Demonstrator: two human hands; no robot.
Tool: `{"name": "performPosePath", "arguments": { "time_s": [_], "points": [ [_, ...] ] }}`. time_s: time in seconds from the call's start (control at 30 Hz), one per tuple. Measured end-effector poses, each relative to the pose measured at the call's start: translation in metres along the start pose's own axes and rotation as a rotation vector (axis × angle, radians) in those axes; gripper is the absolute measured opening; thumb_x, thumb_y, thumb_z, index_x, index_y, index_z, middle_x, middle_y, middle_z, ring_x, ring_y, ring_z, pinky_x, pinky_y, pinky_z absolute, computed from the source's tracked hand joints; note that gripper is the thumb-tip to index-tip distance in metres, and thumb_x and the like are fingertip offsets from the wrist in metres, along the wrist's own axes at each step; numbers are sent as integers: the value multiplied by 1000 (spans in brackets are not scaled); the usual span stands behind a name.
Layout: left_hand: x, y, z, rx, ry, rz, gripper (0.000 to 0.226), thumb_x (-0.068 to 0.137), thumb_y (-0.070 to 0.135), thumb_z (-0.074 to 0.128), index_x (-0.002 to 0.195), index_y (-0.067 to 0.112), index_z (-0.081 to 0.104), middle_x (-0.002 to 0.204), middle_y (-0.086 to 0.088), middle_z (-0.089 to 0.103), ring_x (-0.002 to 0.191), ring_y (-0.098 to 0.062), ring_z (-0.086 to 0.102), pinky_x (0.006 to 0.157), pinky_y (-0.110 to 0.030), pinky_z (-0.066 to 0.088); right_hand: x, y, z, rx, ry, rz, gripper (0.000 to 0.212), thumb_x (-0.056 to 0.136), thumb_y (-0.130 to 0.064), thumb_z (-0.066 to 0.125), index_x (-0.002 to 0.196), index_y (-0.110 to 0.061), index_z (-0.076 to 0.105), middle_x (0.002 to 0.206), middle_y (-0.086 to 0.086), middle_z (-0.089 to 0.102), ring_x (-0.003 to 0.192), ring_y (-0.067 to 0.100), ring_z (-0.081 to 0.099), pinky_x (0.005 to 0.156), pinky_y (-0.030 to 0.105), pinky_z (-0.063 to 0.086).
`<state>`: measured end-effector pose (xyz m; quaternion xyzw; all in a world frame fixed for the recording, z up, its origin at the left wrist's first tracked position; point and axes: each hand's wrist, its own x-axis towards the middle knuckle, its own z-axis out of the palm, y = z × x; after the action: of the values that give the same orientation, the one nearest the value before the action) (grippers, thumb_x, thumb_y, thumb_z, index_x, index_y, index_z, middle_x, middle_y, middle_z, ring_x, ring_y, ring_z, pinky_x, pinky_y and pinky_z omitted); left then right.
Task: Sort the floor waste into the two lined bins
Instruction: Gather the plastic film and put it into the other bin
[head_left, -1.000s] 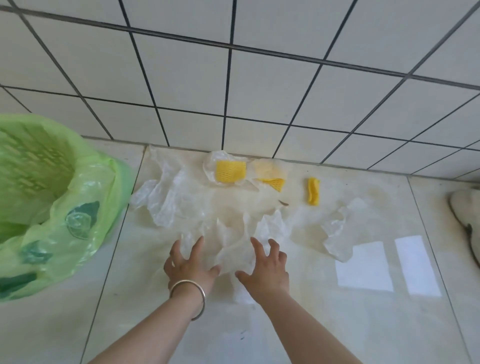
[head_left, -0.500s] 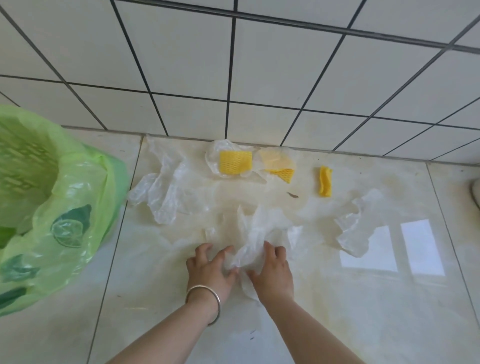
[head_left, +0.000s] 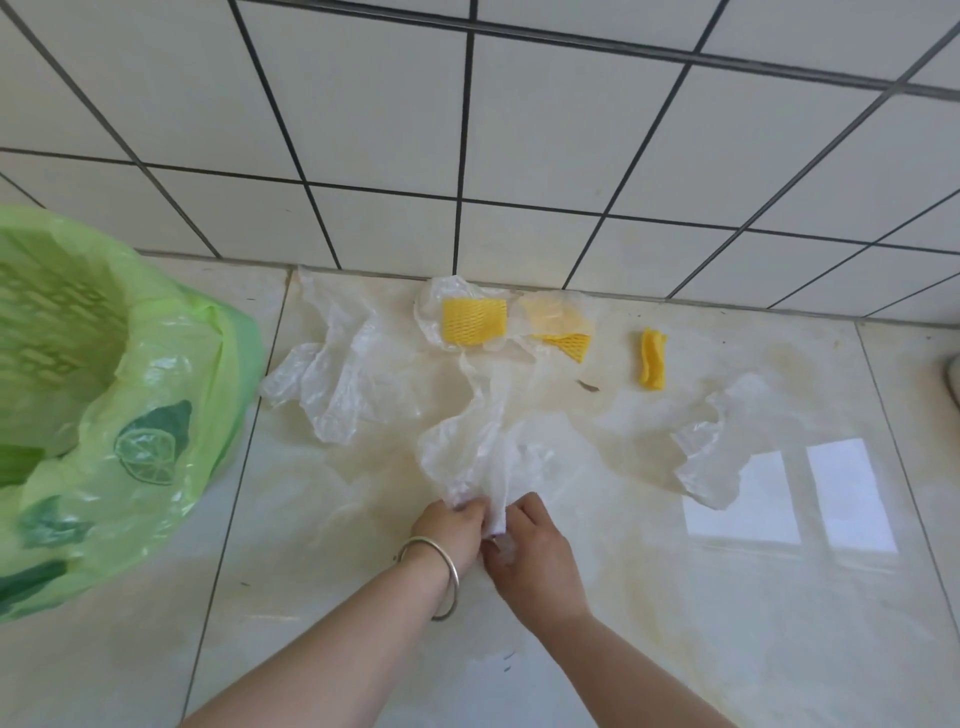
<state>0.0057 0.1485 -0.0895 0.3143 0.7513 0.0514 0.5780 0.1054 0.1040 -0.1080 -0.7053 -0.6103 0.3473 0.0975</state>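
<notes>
My left hand (head_left: 451, 525), with a silver bangle on the wrist, and my right hand (head_left: 530, 556) both pinch the near end of a clear plastic sheet (head_left: 467, 447) on the pale floor. That sheet stretches away from me toward the wall. More clear plastic (head_left: 337, 384) lies to its left, and another crumpled piece (head_left: 711, 457) to the right. Yellow foam net pieces (head_left: 474, 321) (head_left: 569, 344) (head_left: 652, 358) lie near the wall, two of them on clear wrap. A bin with a green liner (head_left: 156, 415) stands at the left.
A white tiled wall (head_left: 467, 156) rises just behind the waste. A pale object (head_left: 955, 379) shows at the right edge. Bright window reflections (head_left: 789, 493) sit on the glossy floor right of my hands. Only one bin is in view.
My open hands came down onto the clear plastic, closed on it together and drew its near end toward me, bunching the sheet. The camera tilted lower.
</notes>
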Motion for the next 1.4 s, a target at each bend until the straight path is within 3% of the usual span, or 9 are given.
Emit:
{"name": "performPosePath", "arguments": {
  "time_s": [0.23,0.53,0.7,0.9,1.0,1.13,1.23,1.33,1.4],
  "points": [
    [-21,3,4,-555,-297,-147,27,83,45,63,91,19,64,64,1,62,63,-16,61,61,-24,48,-17,-13,-8,62,-73,-248,38,74,-14,46,110,-8,60,102,3,57,93,17,56,76,10,38],
    [-39,-3,-5,-642,-489,-257,27,86,24,57,60,16,58,50,1,55,46,-12,59,47,-18,47,-23,-13,-24,-117,196,-643,42,96,-44,27,73,-14,44,68,2,51,66,18,40,61,26,32],
    [-54,5,-6,-700,-522,-197,28,95,25,43,70,17,53,53,2,60,53,-11,56,43,-14,45,-5,-32,-36,124,431,-350,30,97,-43,30,86,-20,45,76,0,52,72,11,39,67,23,33],
    [-43,15,-34,-621,-212,-41,33,88,4,46,56,12,43,37,5,44,31,-9,40,46,-21,31,31,-62,-39,231,308,-142,27,82,-25,53,106,-14,59,98,-11,48,90,6,44,77,17,38],
    [-23,17,-62,-394,103,165,6,68,16,56,70,15,50,60,1,49,54,-20,46,53,-25,37,53,-63,-28,62,214,-28,43,84,-23,60,126,-23,50,124,-3,46,114,18,43,88,27,42],
    [5,13,-95,11,413,386,46,73,10,61,112,30,48,104,9,48,87,-20,54,69,-26,40,67,-64,-7,-243,-49,97,78,80,-49,61,145,-37,19,155,2,8,141,25,14,105,38,34],
    [27,13,-107,292,485,416,73,74,14,61,136,39,31,141,6,26,80,-22,55,67,-26,42,73,-66,4,-367,-119,57,85,82,-51,60,147,-36,7,159,3,-6,145,28,4,109,40,30],
    [43,8,-106,393,460,294,76,78,20,58,141,42,22,152,5,5,76,-28,60,66,-28,46,76,-59,12,-427,-123,61,72,84,-47,60,144,-28,25,155,1,13,139,26,21,102,36,37],
    [50,1,-103,418,414,233,71,80,22,57,141,39,24,152,4,6,88,-31,63,76,-32,52,73,-52,17,-411,-15,-10,53,67,-39,78,113,-21,60,128,0,51,110,25,53,79,31,49]
  ]
}}
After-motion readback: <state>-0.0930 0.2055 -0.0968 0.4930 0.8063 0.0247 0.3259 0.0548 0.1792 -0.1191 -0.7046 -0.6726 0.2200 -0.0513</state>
